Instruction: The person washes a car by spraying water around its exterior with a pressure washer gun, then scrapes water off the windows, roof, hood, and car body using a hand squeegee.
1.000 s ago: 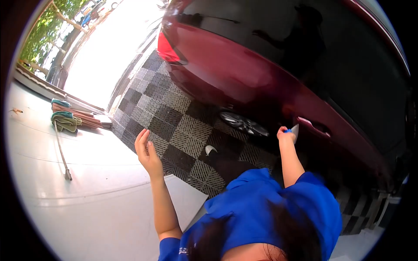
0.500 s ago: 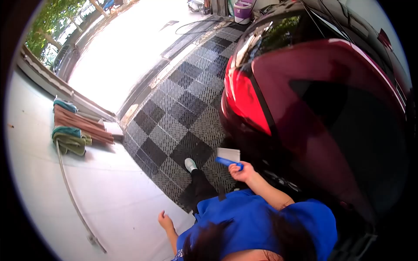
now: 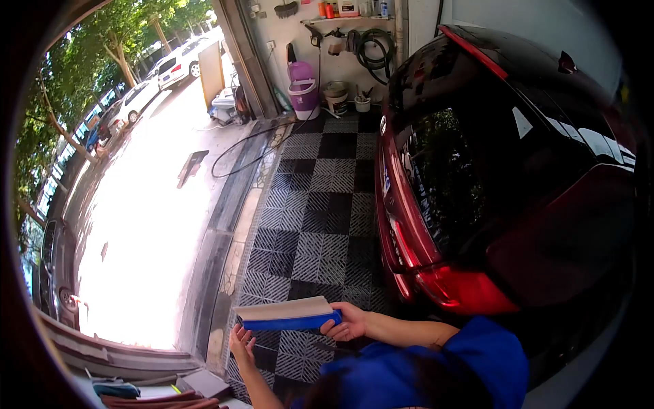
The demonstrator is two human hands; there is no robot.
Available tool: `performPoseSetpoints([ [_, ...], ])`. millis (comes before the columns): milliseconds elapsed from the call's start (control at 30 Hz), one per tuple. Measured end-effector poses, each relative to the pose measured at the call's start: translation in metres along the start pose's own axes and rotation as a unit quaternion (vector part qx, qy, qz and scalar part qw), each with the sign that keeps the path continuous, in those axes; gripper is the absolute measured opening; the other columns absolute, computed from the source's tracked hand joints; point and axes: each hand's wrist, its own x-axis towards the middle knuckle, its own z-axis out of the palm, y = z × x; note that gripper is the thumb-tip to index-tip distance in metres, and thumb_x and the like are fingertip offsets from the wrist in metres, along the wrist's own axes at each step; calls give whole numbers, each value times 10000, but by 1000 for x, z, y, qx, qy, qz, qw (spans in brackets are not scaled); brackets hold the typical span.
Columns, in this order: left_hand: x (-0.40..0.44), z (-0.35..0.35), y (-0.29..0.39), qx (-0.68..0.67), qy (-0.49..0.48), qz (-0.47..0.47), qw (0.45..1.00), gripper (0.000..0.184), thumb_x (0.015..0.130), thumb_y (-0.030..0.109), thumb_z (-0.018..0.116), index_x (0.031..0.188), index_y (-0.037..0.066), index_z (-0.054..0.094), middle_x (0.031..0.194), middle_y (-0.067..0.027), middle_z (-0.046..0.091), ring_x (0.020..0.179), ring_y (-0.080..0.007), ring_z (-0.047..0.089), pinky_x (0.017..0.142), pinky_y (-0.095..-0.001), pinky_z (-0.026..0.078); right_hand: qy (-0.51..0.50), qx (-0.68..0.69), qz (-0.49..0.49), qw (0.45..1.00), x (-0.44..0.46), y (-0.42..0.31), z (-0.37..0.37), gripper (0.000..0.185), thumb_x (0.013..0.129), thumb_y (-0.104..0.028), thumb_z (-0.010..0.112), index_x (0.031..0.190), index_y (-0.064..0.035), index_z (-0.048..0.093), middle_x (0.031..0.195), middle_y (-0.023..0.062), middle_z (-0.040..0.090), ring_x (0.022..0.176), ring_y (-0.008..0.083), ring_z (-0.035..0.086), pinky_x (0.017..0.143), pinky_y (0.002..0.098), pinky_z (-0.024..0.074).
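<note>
A squeegee-like blade [image 3: 283,310] with a blue handle and a pale, flat strip lies across the space between my two hands. My right hand [image 3: 346,322] is closed around the right end of its blue handle. At the other end, my left hand [image 3: 242,344] has its fingers bent up just below the tip; whether they touch the handle is unclear. A dark red car [image 3: 466,286] stands to the right, its rear window and red tail light facing the doorway.
Grey and black floor tiles [image 3: 320,235] run beside the car. A purple bucket [image 3: 304,99], hung hoses [image 3: 375,54] and a bottle shelf [image 3: 347,19] are at the back wall. Outside the doorway are parked cars [image 3: 178,66]. Folded cloths [image 3: 160,399] lie at bottom left.
The view has swung from the car's side to its rear and the doorway. The blade has come away from the car door to in front of me, and my left hand has moved to its far end.
</note>
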Motion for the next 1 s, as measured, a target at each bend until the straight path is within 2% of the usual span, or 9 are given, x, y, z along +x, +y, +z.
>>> performPoseSetpoints([
  [100,130,102,50,-155,-244,1,957,467,1006,424,356,1233,42,499,1082,-98,571,994,-206,558,802,-382,492,-48,-35,-64,996,8,-85,22,381,931,-399,418,1049,-53,522,712,3,440,463,79,345,443,227,327],
  [267,260,251,125,-134,-282,43,949,374,986,280,470,1245,10,458,1088,-118,559,1046,-251,537,864,-432,480,-143,-16,-160,977,18,-253,67,448,946,-424,386,1141,-49,534,676,-2,443,453,68,343,427,211,325],
  [333,300,276,158,-103,-296,23,949,352,967,242,493,1220,-2,470,1170,-175,544,1104,-281,538,897,-472,480,-160,-50,-143,975,35,-324,99,583,952,-443,381,1299,20,449,684,14,460,475,69,389,442,209,363],
  [467,379,300,229,-60,-351,-112,928,375,935,166,533,1252,-16,447,1150,-179,566,1073,-294,572,875,-464,505,-135,1,-79,988,80,-453,156,645,929,-449,453,1337,44,371,707,23,463,495,83,403,430,215,372],
  [533,430,305,236,-68,-300,-100,946,503,906,190,590,1306,-40,389,1198,-229,537,1045,-369,591,786,-490,543,-123,30,-51,991,102,-528,170,684,916,-467,479,1349,43,335,713,26,457,506,90,402,420,222,360],
  [633,505,342,259,-132,-260,-46,955,456,891,188,612,1258,-27,448,1160,-223,556,1041,-353,590,813,-486,539,135,-114,-114,978,136,-641,181,610,946,-511,418,1260,9,471,835,56,587,560,123,482,493,247,456],
  [700,585,381,264,-162,-228,2,960,438,879,175,629,1238,-18,468,1154,-217,555,1033,-344,589,812,-478,540,170,-170,-181,954,134,-723,203,587,959,-499,400,1266,-5,479,882,72,615,589,129,513,523,258,474],
  [867,785,527,341,-22,-44,79,996,462,843,137,695,1220,12,459,1135,-181,525,1008,-312,570,773,-424,562,436,-238,-421,759,74,-908,194,468,980,-412,413,1264,-52,506,972,116,678,674,171,614,607,314,525],
  [1000,917,724,398,-101,-97,100,985,404,849,76,675,1173,3,445,1158,-180,499,1018,-317,560,808,-430,562,590,-212,-452,635,-7,-982,125,335,942,-318,493,1120,-47,575,880,120,673,655,212,630,566,347,522],
])
